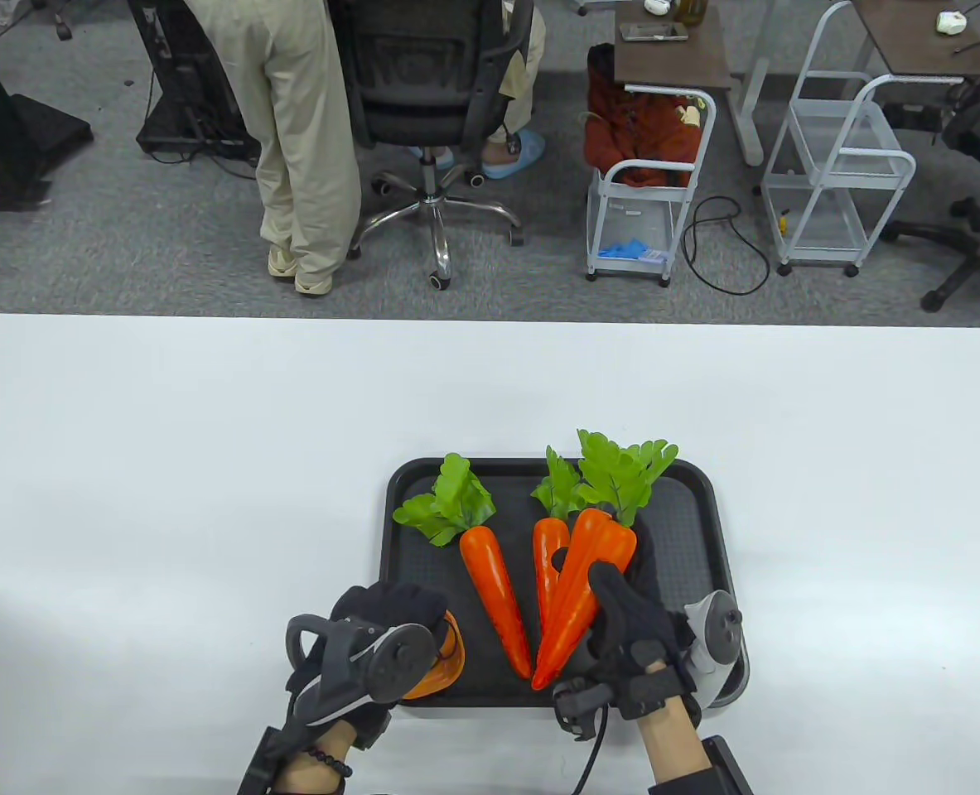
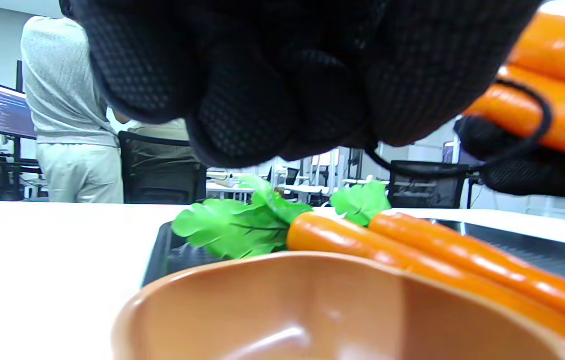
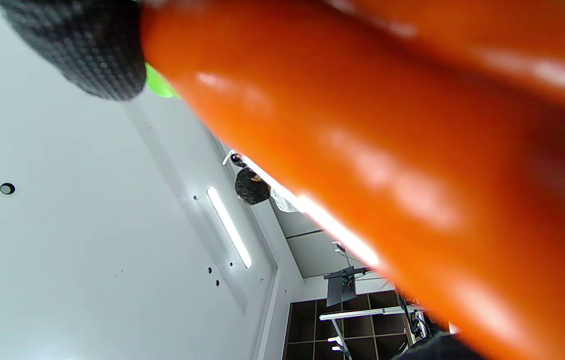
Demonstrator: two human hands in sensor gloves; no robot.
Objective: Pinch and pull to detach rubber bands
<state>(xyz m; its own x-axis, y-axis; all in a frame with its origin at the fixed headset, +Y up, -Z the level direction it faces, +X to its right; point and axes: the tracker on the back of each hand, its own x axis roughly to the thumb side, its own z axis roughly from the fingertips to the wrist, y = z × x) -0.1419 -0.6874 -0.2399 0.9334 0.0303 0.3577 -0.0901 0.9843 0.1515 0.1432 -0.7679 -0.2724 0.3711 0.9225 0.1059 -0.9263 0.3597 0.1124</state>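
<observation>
Two orange toy carrots point(image 1: 576, 580) with green tops cross over a black tray point(image 1: 688, 530). My right hand point(image 1: 622, 613) grips them from the right and holds them tilted; they fill the right wrist view point(image 3: 362, 125). A thin black rubber band point(image 2: 545, 112) loops around these carrots in the left wrist view, and a strand of it runs to my left hand's curled fingers point(image 2: 272, 90). My left hand point(image 1: 390, 617) is closed, pinching that strand above an orange bowl point(image 1: 450, 667). A third carrot point(image 1: 494, 588) lies loose on the tray.
The orange bowl point(image 2: 312, 300) sits at the tray's near left corner, right under my left hand. The tray lies on a white table point(image 1: 166, 464). Beyond the table's far edge are a person, an office chair and carts.
</observation>
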